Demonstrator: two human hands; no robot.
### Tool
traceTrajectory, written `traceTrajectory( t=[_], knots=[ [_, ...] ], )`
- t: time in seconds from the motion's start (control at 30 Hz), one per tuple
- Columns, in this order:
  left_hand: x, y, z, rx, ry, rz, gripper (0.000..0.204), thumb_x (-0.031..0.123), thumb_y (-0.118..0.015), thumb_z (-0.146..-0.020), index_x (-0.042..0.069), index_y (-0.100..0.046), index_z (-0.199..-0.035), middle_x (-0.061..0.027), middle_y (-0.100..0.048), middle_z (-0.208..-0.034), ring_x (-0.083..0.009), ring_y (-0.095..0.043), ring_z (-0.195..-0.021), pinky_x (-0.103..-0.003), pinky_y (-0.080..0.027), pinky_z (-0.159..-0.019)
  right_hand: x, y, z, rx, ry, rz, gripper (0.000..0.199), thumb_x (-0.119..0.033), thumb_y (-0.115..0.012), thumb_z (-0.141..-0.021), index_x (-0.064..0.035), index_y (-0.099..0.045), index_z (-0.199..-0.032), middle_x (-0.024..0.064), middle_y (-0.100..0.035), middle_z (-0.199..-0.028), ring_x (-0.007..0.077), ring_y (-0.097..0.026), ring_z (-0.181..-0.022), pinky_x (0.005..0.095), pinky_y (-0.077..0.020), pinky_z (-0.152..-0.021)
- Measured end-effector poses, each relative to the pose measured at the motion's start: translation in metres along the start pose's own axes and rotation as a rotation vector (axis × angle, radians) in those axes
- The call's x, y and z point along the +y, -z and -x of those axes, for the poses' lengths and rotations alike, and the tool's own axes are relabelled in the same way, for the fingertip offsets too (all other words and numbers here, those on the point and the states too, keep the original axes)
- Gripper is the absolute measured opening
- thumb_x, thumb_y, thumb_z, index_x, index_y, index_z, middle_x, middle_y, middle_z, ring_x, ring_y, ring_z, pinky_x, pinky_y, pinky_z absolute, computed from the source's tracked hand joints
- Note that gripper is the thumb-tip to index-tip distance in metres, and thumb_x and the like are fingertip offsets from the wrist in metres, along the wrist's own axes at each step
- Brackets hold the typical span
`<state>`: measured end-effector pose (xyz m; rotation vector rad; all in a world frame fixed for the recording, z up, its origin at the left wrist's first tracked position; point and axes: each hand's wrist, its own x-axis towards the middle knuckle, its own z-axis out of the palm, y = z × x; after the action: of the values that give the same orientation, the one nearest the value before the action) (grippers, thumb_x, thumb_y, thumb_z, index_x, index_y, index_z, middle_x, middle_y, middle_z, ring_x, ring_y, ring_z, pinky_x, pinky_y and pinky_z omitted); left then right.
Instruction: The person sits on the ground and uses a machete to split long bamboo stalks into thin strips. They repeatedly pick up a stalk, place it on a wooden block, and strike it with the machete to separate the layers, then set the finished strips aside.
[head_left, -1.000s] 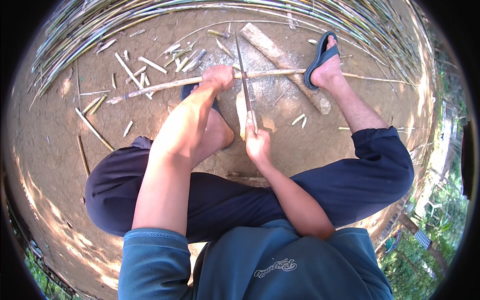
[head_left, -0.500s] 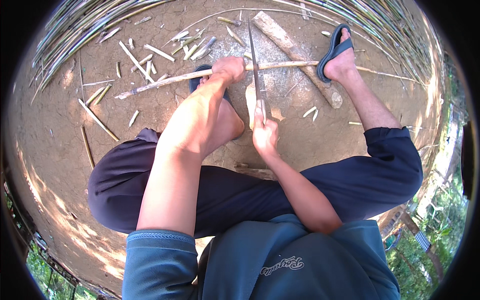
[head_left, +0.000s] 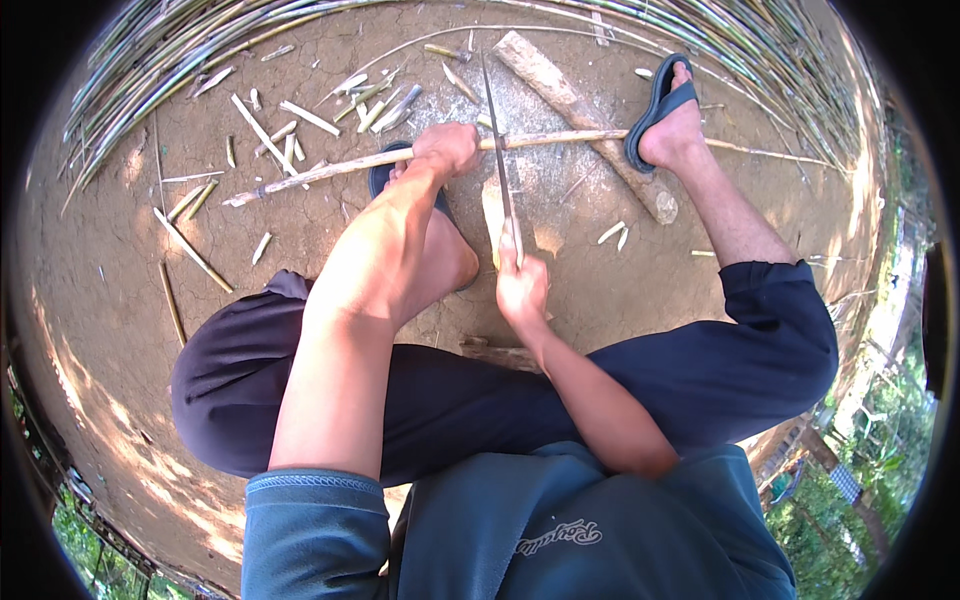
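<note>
A long pale bamboo stalk [head_left: 575,137] lies crosswise in front of me, running over my left sandal [head_left: 386,172] and past my right sandal [head_left: 657,115]. My left hand [head_left: 452,148] is closed round the stalk, knuckles up. Just to the right of that fist, the narrow dark blade of a hand saw [head_left: 494,110] crosses the stalk and points away from me. The saw's handle is gripped in my right hand [head_left: 522,292], nearer my body. How deep the blade sits in the stalk, I cannot tell.
A thick log [head_left: 570,95] slants across the ground beneath the stalk. Cut bamboo pieces [head_left: 375,108] are scattered at the far left, over pale sawdust. Piles of long stalks [head_left: 190,60] curve along the far edge. A short piece of wood [head_left: 497,353] lies near my legs.
My right hand and the saw have drawn back slightly toward me, the blade still across the stalk. My left hand keeps its hold, and the whole view has shifted a little.
</note>
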<state>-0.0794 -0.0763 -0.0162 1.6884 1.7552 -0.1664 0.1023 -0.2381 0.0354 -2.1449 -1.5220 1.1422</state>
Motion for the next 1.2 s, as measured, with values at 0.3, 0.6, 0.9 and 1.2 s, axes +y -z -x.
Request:
traceTrajectory(
  t=[0.3, 0.6, 0.9, 1.2],
  knots=[
    [0.017, -0.015, 0.004, 0.035, -0.038, 0.019, 0.03, 0.035, -0.062, -0.085, 0.009, -0.073, -0.095, -0.0198, -0.07, -0.095, -0.0372, -0.068, -0.091, -0.046, -0.053, -0.084, 0.014, 0.005, 0.004, 0.101, 0.1, -0.033, 0.061, -0.049, -0.052, -0.095, 0.0044, -0.065, -0.068, 0.0283, -0.057, -0.062, 0.0378, -0.062, -0.057, 0.0491, -0.0437, -0.056],
    [0.019, -0.019, -0.003, 0.04, -0.059, 0.052, 0.032, 0.039, -0.062, -0.084, 0.01, -0.072, -0.094, -0.0203, -0.07, -0.09, -0.038, -0.067, -0.087, -0.047, -0.054, -0.079, 0.025, 0.0, -0.016, 0.097, 0.138, 0.096, 0.047, -0.039, -0.057, -0.095, 0.0037, -0.067, -0.078, 0.0243, -0.057, -0.06, 0.0336, -0.063, -0.058, 0.0437, -0.0442, -0.057],
    [0.016, -0.02, -0.011, 0.117, -0.064, -0.022, 0.034, 0.04, -0.059, -0.087, 0.01, -0.073, -0.092, -0.0178, -0.07, -0.087, -0.0368, -0.068, -0.083, -0.045, -0.055, -0.076, 0.023, 0.023, -0.017, -0.024, -0.012, -0.146, 0.055, -0.043, -0.057, -0.095, 0.0025, -0.061, -0.065, 0.0176, -0.053, -0.052, 0.0282, -0.053, -0.047, 0.045, -0.041, -0.051],
    [0.018, 0.019, -0.004, 0.197, -0.076, -0.177, 0.04, 0.048, -0.065, -0.082, 0.011, -0.073, -0.093, -0.015, -0.072, -0.088, -0.0322, -0.07, -0.086, -0.043, -0.055, -0.077, 0.004, 0.069, 0.009, 0.145, 0.063, -0.223, 0.052, -0.043, -0.056, -0.097, 0.0028, -0.057, -0.072, 0.003, -0.041, -0.053, 0.0105, -0.038, -0.054, 0.0344, -0.0342, -0.05]
  ],
)
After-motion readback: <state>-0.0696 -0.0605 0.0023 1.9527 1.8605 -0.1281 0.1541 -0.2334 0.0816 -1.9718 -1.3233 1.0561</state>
